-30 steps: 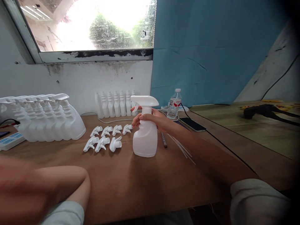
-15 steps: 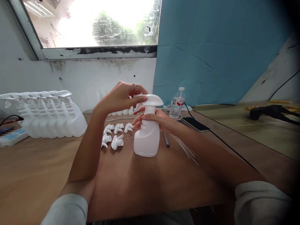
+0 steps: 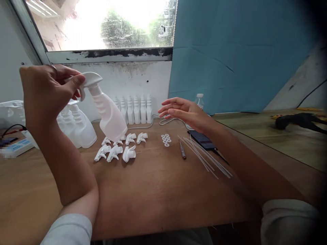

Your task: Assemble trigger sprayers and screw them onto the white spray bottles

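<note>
My left hand (image 3: 55, 88) grips a white spray bottle (image 3: 111, 117) by its trigger head, thumb and fingers closed round it. The bottle hangs tilted in the air, its base above several loose spray heads (image 3: 114, 153) on the table. Behind my left wrist stands a row of bottles with heads fitted (image 3: 84, 127), partly hidden. My right hand (image 3: 185, 110) is raised over the table with fingers stretched out, holding nothing. Below it lie small white rings (image 3: 166, 139), a thin dark-handled tool (image 3: 182, 151) and several thin white tubes (image 3: 204, 156).
A row of bottles without heads (image 3: 136, 110) stands by the wall. A phone (image 3: 201, 139) with a cable lies under my right forearm. A water bottle (image 3: 200, 99) is mostly hidden behind my right hand. A white-and-blue box (image 3: 19, 148) sits at the left.
My left hand has lifted the spray bottle off the table and carried it left, toward the finished-looking row. My right hand has let go of the bottle and risen slightly.
</note>
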A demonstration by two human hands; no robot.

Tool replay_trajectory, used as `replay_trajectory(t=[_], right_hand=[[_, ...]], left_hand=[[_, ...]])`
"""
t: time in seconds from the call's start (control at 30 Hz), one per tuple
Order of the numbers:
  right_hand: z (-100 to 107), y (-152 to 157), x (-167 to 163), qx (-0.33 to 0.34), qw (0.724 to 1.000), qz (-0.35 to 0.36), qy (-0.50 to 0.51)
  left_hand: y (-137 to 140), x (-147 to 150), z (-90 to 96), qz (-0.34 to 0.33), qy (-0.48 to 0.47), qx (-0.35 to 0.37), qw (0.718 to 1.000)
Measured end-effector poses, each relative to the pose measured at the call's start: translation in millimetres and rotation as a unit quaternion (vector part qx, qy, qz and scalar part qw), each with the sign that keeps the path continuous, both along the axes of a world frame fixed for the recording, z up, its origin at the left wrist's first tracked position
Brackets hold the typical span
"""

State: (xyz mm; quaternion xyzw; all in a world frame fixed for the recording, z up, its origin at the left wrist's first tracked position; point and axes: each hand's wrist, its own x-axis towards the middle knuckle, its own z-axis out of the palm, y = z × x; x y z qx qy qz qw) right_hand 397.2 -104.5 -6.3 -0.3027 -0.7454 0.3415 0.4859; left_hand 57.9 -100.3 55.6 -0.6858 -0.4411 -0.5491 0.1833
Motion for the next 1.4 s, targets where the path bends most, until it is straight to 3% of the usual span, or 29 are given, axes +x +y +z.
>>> replay_trajectory(t=[0.17, 0.57, 0.83, 0.9, 1.07, 1.4], right_hand=[[9, -7, 3, 0.000, 1.000, -0.020, 0.019], [22, -18, 18, 0.042, 0.998, -0.041, 0.011], [28, -25, 27, 0.050, 0.997, -0.064, 0.003], [28, -25, 28, 0.054, 0.996, -0.064, 0.000], [28, -24, 32, 0.070, 0.995, -0.061, -0.021], [30, -24, 38, 0.081, 0.987, -0.111, -0.078]], left_hand=[[19, -16, -1.6, 0.079, -0.032, -0.046, 0.995], [56, -41, -13.6, 0.061, -0.043, -0.125, 0.989], [71, -47, -18.6, 0.050, -0.069, -0.227, 0.970], [76, -48, -20.2, 0.076, -0.077, -0.247, 0.963], [96, -48, -25.5, 0.169, -0.126, -0.225, 0.951], [102, -53, -26.4, 0.203, -0.186, -0.249, 0.928]])
